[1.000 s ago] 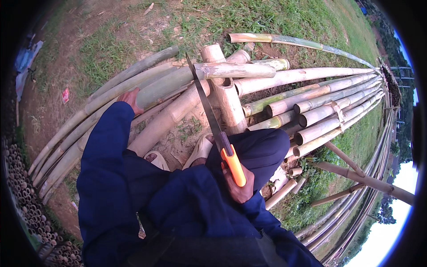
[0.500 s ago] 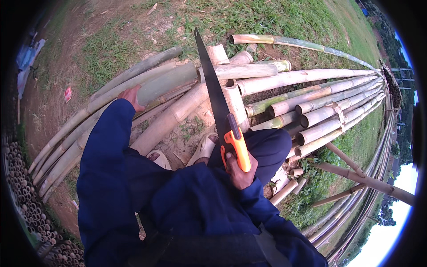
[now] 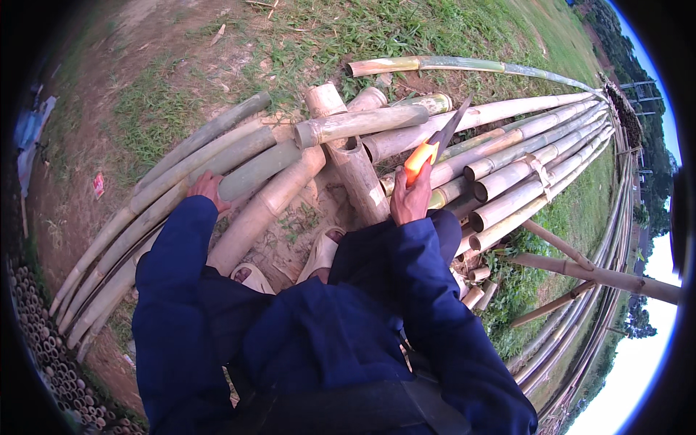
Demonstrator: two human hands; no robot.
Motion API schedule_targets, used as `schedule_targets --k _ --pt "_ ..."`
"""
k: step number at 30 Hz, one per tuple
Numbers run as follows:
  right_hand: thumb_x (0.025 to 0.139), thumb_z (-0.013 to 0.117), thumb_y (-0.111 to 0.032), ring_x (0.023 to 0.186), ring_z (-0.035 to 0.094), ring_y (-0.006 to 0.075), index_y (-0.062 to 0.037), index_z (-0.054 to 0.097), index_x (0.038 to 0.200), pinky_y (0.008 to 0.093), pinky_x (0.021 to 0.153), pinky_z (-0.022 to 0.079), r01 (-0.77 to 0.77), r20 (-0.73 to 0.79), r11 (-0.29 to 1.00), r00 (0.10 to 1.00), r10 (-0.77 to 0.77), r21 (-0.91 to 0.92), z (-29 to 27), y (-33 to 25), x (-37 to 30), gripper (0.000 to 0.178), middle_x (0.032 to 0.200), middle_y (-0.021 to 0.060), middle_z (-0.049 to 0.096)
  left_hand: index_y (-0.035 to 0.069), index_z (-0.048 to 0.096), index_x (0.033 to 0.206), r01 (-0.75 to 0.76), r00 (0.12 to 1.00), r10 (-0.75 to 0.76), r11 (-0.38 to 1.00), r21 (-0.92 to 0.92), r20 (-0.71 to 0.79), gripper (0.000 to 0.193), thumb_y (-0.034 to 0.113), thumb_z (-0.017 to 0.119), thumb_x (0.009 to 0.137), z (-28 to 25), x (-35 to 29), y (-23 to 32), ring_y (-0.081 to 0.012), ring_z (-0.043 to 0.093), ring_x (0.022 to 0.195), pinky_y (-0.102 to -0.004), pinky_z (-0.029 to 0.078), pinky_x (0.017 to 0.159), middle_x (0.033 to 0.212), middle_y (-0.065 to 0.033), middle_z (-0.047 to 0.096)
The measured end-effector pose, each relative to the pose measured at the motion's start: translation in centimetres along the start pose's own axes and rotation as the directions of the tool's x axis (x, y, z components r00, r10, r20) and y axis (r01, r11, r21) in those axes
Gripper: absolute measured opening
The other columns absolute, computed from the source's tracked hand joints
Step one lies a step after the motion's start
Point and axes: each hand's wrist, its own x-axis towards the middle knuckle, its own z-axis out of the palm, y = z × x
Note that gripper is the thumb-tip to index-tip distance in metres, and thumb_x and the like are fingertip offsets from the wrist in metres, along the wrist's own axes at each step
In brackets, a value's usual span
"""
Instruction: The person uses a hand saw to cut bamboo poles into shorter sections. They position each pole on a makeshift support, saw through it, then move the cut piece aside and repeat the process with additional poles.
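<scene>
My right hand is closed round the orange handle of a handsaw. The dark blade points up and to the right, over the pale bamboo poles there. On the left, my left hand grips a greenish bamboo pole, its fingers partly hidden. That pole's cut end lies beside a short bamboo piece resting across a thick upright-leaning bamboo post. Between my left hand and my feet slants another thick bamboo length.
Several long bamboo poles stretch away at the right, open ends toward me. A single green pole lies farther off on the grass. Many cut bamboo sections are stacked at lower left. A bamboo crossbar juts in at right.
My right hand has moved forward, and the saw has swung from upright before me to point up and right. My left hand stays on its pole. The view has shifted slightly.
</scene>
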Motion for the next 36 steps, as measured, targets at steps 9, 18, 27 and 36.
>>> schedule_targets --k 9,18,27,36 --pt "0.085 0.071 -0.011 0.1 0.063 0.0488 0.0062 0.054 0.114 0.0553 0.088 0.05 0.044 0.304 0.934 0.95 0.07 -0.354 4.9 4.7 -3.1 0.038 0.104 0.0306 0.063 0.011 0.054 0.142 -0.292 0.874 0.181 0.938 -0.188 -0.451 0.072 0.02 0.079 0.075 -2.1 0.1 5.5 -0.0353 0.057 0.119 -0.0468 0.049 0.1 0.125 -0.0121 0.054" --pt "0.085 0.077 -0.033 0.087 0.072 0.0444 0.002 0.071 0.104 0.051 0.082 0.056 -0.039 0.394 0.954 0.905 0.159 -0.296 5.3 -0.1 1.3 0.04 0.091 0.0289 0.073 0.01 0.056 0.141 -0.353 0.791 0.188 0.917 -0.184 -0.582 0.065 0.009 0.074 0.078 -9.3 -8.3 3.3 -0.0336 0.061 0.105 -0.0446 0.05 0.093 0.123 -0.012 0.058" --pt "0.08 0.079 -0.06 0.084 0.072 0.0343 0.0165 0.063 0.121 0.0413 0.079 0.057 -0.856 0.4 0.478 0.516 0.758 0.198 19.1 -1.3 6.6 0.088 0.103 0.0266 0.072 0.002 0.057 0.141 -0.12 0.649 -0.165 0.942 -0.314 -0.743 0.054 0.007 0.068 0.088 -5.1 -21.3 -3.6 -0.0335 0.06 0.111 -0.0434 0.046 0.102 0.121 -0.0183 0.06" --pt "0.075 0.087 -0.04 0.057 0.052 0.0174 0.0002 0.067 0.101 0.033 0.051 0.041 -0.765 0.262 0.332 0.537 0.802 0.552 19.6 -0.5 6.9 0.052 0.08 0.0084 0.063 0.001 0.059 0.137 -0.126 0.654 -0.246 0.897 -0.423 -0.716 0.048 0.008 0.067 0.091 -4.2 -18.6 -5.3 -0.0297 0.06 0.107 -0.0413 0.048 0.098 0.114 -0.0163 0.061"
